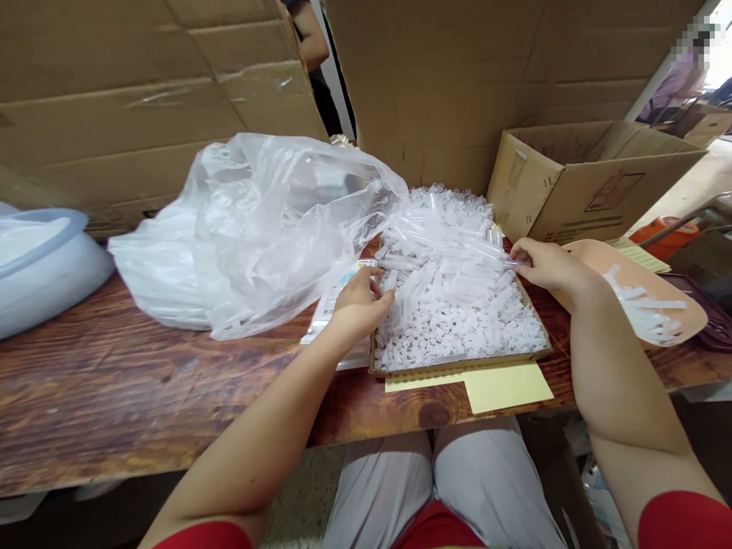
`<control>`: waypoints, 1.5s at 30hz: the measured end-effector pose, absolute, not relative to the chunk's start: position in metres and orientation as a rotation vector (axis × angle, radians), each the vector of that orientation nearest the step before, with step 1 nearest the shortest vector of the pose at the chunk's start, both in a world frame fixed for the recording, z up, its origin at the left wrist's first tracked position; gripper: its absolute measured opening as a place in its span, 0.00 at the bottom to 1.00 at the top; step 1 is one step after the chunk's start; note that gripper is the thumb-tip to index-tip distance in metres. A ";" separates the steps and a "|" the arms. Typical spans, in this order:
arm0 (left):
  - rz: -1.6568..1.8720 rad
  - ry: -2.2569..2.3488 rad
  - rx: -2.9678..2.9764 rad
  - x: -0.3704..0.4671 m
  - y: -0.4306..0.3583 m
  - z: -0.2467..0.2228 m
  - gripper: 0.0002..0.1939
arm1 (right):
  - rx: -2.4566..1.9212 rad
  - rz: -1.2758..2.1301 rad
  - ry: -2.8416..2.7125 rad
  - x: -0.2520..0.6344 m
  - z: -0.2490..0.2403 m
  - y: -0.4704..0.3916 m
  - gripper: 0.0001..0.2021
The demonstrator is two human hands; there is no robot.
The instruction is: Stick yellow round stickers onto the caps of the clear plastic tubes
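Observation:
A shallow cardboard tray (457,364) on the table holds a heap of small clear plastic tubes (451,282), long ones on top and short pieces toward the front. My right hand (543,265), at the tray's right edge, pinches the end of a clear plastic tube (511,263). At the left edge my left hand (361,296) rests by the heap, fingers bent and thumb apart, with nothing visible between them. Beneath that hand lies a printed plastic packet (325,309), partly covered.
A large clear plastic bag (257,236) lies left of the tray, and a whitish tub (51,267) stands farther left. To the right are an open cardboard box (600,191) and a peach scoop-shaped tray (680,320) with white strips. Yellow paper (508,387) sticks out in front.

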State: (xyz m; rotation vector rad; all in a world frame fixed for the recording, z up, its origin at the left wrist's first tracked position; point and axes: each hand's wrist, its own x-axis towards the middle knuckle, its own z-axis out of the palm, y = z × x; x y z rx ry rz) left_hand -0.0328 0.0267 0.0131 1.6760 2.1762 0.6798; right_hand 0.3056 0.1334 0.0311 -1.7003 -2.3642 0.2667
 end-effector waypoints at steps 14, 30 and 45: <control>0.713 1.233 2.929 -0.008 -0.006 0.007 0.10 | -1.086 0.285 -1.747 0.290 0.036 0.120 0.11; 0.587 0.809 3.023 0.014 -0.025 0.002 0.15 | -0.890 0.303 -2.199 0.247 0.003 0.120 0.08; 0.495 0.873 2.798 0.012 -0.021 -0.007 0.08 | -0.784 0.719 -2.630 0.285 0.046 0.105 0.07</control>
